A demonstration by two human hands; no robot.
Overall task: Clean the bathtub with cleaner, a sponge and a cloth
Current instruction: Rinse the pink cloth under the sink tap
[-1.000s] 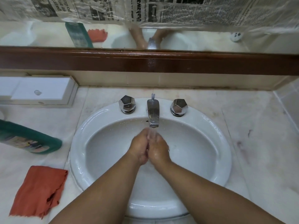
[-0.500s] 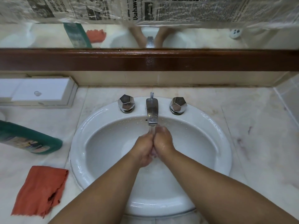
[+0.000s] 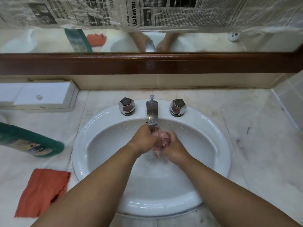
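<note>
The left hand and right hand were held together under the shiny metal tap, loosely cupped, with nothing held. The orange cloth and green cleaner bottle were seen beside the round white sink. No sponge was seen. A hand-rinse step was judged. Next, the tap should be shut off.

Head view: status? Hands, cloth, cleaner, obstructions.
Left hand and right hand together under running tap, holding nothing seen. Orange cloth and green cleaner bottle, on its side, left of sink, untouched. No sponge in view. Nothing in the way.
</note>
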